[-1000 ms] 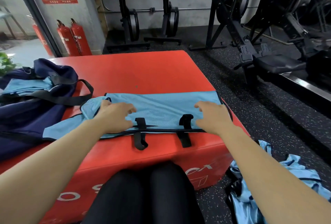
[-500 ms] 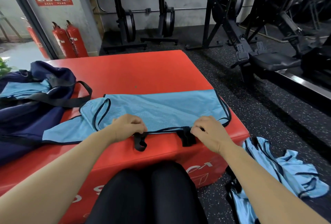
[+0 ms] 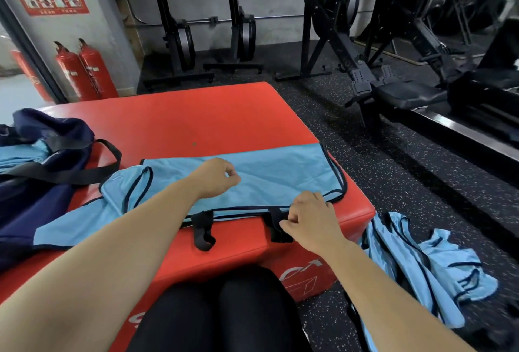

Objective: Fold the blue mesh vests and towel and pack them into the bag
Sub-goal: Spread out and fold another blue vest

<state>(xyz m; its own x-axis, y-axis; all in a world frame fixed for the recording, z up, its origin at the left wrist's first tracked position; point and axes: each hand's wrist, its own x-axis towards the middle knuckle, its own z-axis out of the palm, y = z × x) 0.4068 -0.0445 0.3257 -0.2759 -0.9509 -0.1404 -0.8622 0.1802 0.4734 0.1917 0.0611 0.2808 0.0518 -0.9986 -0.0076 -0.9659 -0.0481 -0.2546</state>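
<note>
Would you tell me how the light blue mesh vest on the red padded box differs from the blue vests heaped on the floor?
The light blue mesh vest lies flat on the red padded box; the heaped blue vests lie crumpled on the floor. The right hand holds the flat vest's edge; the heap is untouched. Both are light blue, dark-trimmed.

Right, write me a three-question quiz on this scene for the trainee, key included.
1. True or false: the navy bag sits on the floor.
2. The loose pile of vests lies: A) on the floor at the person's right; B) inside the bag; C) on a rowing machine.
3. Which hand is at the near edge of the vest spread on the red box?
Key: 1 false, it sits on the red box; 2 A; 3 the right hand, by a black strap.
</note>
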